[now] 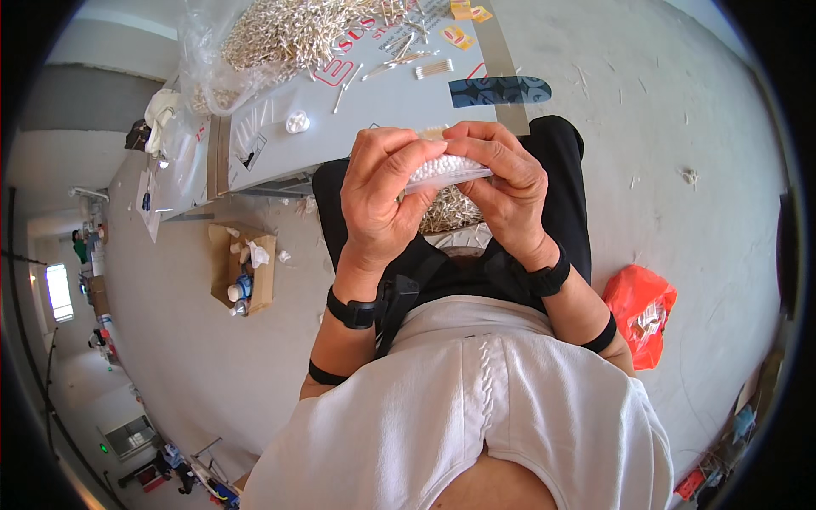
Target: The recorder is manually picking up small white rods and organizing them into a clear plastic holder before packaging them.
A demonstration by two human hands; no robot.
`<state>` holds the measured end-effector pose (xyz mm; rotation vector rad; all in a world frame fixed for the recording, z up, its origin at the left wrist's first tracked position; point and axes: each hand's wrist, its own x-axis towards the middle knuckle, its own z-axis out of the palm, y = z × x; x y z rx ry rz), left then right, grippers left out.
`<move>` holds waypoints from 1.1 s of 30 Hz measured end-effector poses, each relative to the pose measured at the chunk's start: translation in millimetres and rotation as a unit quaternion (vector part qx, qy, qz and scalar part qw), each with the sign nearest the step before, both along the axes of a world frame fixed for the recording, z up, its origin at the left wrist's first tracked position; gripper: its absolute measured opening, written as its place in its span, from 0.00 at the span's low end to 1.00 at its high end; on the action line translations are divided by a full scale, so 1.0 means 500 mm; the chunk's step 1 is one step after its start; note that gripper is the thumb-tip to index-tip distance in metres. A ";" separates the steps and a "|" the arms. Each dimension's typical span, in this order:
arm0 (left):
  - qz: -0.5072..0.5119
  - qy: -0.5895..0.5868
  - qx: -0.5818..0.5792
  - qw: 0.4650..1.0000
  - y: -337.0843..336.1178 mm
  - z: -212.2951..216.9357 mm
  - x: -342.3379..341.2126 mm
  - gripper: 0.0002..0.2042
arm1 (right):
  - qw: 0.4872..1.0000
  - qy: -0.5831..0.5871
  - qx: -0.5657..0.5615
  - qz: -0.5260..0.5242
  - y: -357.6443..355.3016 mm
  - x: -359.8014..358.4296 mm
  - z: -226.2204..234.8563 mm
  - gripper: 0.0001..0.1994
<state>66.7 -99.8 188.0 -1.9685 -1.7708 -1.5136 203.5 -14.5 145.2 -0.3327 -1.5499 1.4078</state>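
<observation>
Between my two raised hands is a clear plastic pack of cotton swabs [445,168], its many white tips facing me. My left hand [381,189] grips its left side, thumb below and fingers curled over the top. On the other side, my right hand [507,180] pinches it with thumb and fingers. Below, in my lap, lies a pile of loose cotton swabs [449,212], partly hidden by my hands. A small round pack of white-tipped swabs [297,121] stands on the table ahead to the left.
On the grey table [272,153] lie a large swab heap [293,38] in clear plastic, a small swab row [434,70], yellow packets [457,36] and a dark patterned strip [500,91]. A cardboard box [262,285] stands left on the floor, a red bag [633,297] right.
</observation>
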 end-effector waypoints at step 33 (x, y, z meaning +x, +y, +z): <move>-0.048 -0.381 -0.141 0.913 0.009 -0.068 -0.013 0.09 | 0.948 -0.062 -0.281 0.140 0.016 -0.007 -0.040 0.07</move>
